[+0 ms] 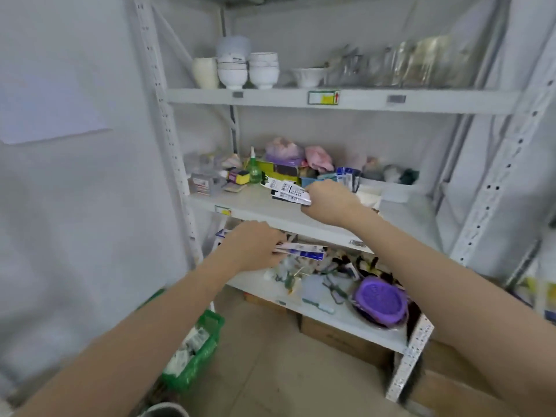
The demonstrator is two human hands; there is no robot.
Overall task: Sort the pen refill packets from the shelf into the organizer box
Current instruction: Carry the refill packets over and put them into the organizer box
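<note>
Grip, right hand point(329, 201): clenched on white printed refill packets point(288, 191) above the middle shelf's point(255, 210) front edge.
Grip, left hand point(252, 245): grasping blue-and-white packets point(304, 251) beneath that shelf.

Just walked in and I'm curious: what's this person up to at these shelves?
A person is gathering flat pen refill packets from a white shelf unit. The right hand grips black-and-white packets over the middle shelf. The left hand holds blue-and-white packets at the shelf below. More packets stand upright in a white box behind the right hand. A green basket sits on the floor.
</note>
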